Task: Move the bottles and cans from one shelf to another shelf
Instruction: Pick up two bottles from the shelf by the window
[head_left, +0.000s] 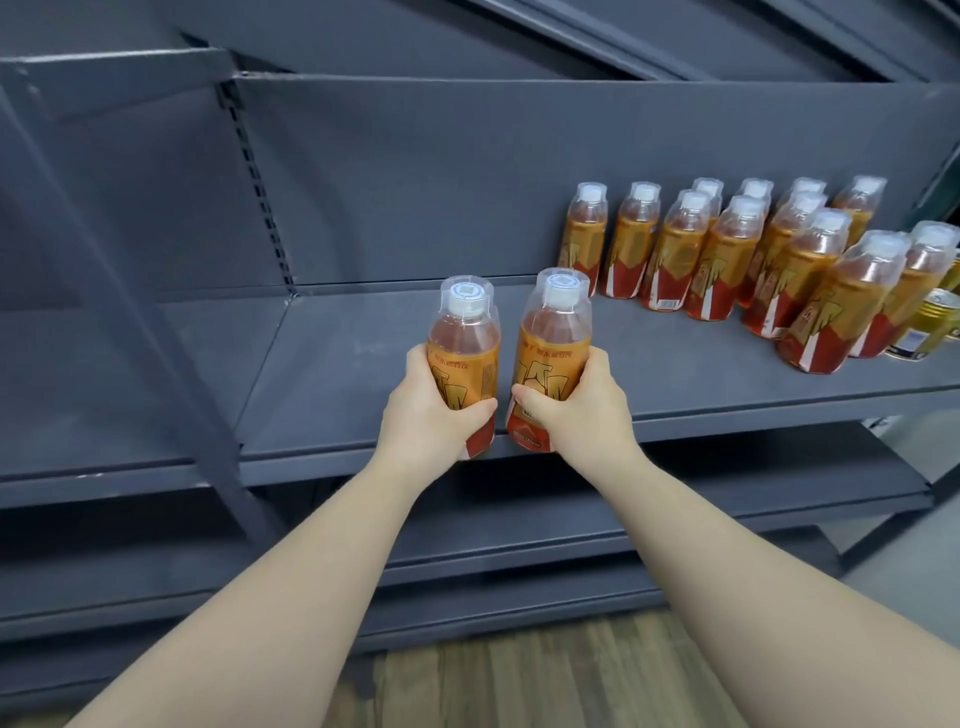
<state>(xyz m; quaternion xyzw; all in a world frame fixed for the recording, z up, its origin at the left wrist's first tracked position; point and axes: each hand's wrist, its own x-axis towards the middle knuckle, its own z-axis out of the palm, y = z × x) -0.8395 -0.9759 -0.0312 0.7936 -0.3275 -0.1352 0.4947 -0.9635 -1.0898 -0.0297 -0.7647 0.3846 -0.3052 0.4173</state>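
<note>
shelf (337, 374) carries 12 bottles (717, 270) and cans (930, 327) at right; left hand (431, 415) clamps left bottle (464, 348), right hand (576, 410) right bottle (553, 343).

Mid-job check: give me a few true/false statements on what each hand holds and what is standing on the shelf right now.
1. The left hand and right hand each grip one orange-labelled bottle: the left-held bottle and the right-held bottle. True.
2. Both held bottles are uncapped. False: each has a white cap under clear wrap.
3. A group of matching bottles stands further right on the grey shelf. True.
4. The shelf's left end holds cans. False: the yellow cans sit at the far right, beside the group.
5. The held bottles lie on their sides. False: both are upright.
</note>
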